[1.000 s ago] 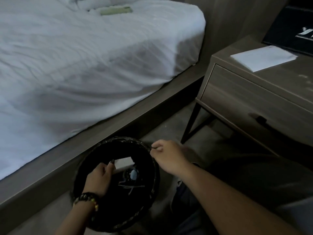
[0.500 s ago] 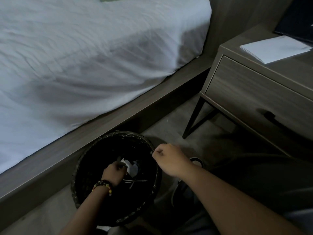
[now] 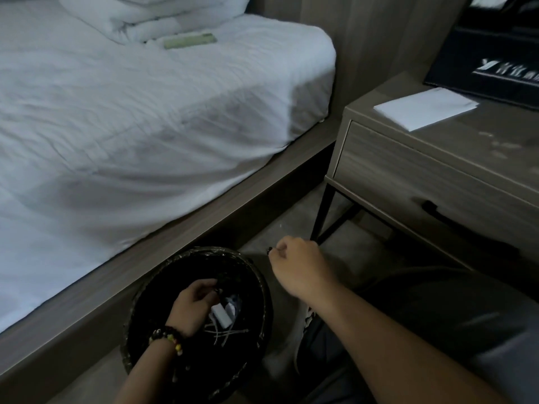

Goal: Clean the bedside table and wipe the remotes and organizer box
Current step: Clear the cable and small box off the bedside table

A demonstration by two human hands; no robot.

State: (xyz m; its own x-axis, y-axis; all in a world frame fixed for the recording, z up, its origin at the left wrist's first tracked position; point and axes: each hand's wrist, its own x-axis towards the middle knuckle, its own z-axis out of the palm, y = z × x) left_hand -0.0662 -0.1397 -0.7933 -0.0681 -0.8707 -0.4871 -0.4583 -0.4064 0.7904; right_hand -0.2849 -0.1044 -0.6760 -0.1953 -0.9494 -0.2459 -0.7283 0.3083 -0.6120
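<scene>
Bedding fills the left side: a white sheet (image 3: pixel 122 118) covers the bed, with folded white towels (image 3: pixel 151 16) stacked near its head and a flat green card (image 3: pixel 189 41) lying just in front of them. A wood bed frame (image 3: pixel 204 220) runs along the sheet's lower edge down to the floor.

Below the frame, a round black bin (image 3: pixel 140 330) with a dark liner stands on the floor. The left hand (image 3: pixel 195 307), a beaded bracelet (image 3: pixel 167 338) on its wrist, reaches down inside the bin with fingers curled; it seems to be touching a small white scrap (image 3: pixel 221 314), but the dim light makes it hard to tell whether it is actually gripping it. Thin pale strips (image 3: pixel 224 335) lie in the bottom of the bin beside the scrap.

Just right of the bin's rim, the right hand (image 3: pixel 300 266) is clenched, thumb and forefinger pinched together around something small and dark, too small to identify. It hangs above the floor, apart from the bin.

Further right stands the bedside table (image 3: pixel 408 176), a wood-grain unit on thin black legs, its drawer closed with a dark handle (image 3: pixel 443 215). A white sheet of paper (image 3: pixel 425 107) lies flat on the tabletop near the front left corner, and pale smudges (image 3: pixel 501 144) mark the surface to its right. A black item with white lettering (image 3: pixel 490 65) sits behind the paper, cut off by the edge of the view.
</scene>
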